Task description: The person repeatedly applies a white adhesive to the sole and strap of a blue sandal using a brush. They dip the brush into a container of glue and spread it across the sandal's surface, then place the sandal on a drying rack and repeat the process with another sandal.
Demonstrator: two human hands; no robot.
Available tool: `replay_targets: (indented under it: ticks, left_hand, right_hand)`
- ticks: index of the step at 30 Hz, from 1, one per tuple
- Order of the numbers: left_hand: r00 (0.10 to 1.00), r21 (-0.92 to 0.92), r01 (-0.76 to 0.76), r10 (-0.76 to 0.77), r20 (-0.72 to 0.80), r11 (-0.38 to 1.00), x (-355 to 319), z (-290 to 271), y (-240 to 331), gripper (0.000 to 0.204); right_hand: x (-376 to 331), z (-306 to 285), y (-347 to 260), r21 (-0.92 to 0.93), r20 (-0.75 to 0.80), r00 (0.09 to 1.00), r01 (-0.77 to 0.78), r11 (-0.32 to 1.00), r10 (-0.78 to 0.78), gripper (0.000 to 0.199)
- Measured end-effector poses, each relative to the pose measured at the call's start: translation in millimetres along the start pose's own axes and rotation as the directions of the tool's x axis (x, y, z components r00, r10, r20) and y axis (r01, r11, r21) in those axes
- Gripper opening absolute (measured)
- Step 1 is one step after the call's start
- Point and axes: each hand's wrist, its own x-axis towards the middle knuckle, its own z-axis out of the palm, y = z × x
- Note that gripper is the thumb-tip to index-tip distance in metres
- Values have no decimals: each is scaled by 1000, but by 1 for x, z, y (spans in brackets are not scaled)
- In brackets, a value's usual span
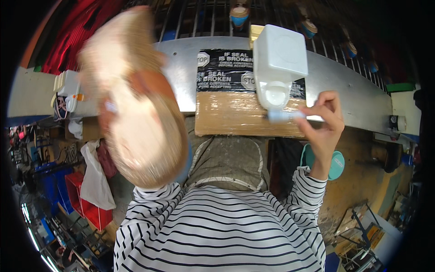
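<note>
Looking down past my striped sleeves, I log this moment as follows.

Right hand: my right hand (324, 122) is up at the bench edge, thumb and forefinger pinched together on a small whitish piece (284, 116) just under the nozzle end of the white plastic dispenser (278, 59).
Dispenser: it stands on the cardboard box (244, 115), which lies on the grey metal bench (344, 86); a black-and-white warning tape (226, 72) runs across the box top.
Left hand: my left hand (136, 99) is raised close to the camera and badly blurred; I cannot tell whether its fingers are apart or curled, and I see nothing in it.
Around: a round teal lid (337, 163) sits low beside my right wrist; a red crate (86, 204) and a white bag (95, 177) are down at my left.
Step in hand: I judge this to be fitting or pulling the small piece at the dispenser's outlet.
Next move: I think it calls for a steady pinch and the left hand coming down to brace the dispenser so that it does not tip off the box.
</note>
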Motion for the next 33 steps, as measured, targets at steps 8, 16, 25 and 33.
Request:
replay_targets:
  ticks: [8, 16, 25, 33]
  left_hand:
    - [989, -110, -104, 114, 93, 988, 55, 32, 45, 106]
    - [994, 313, -113, 110, 27, 943, 32, 3, 6, 74]
    - [995, -164, 72, -59, 84, 984, -1, 89, -16, 72]
    - [958, -176, 256, -225, 179, 950, -17, 90, 5, 91]
  right_hand:
    - [-22, -13, 30, -652, -11, 1000, -19, 758, 16, 21]
    - [-37, -7, 24, -514, -202, 967, -239, 824, 155, 16]
    - [26, 4, -50, -32, -253, 963, 92, 995, -97, 28]
    - [63, 20, -94, -281, -286, 886, 288, 916, -366, 53]
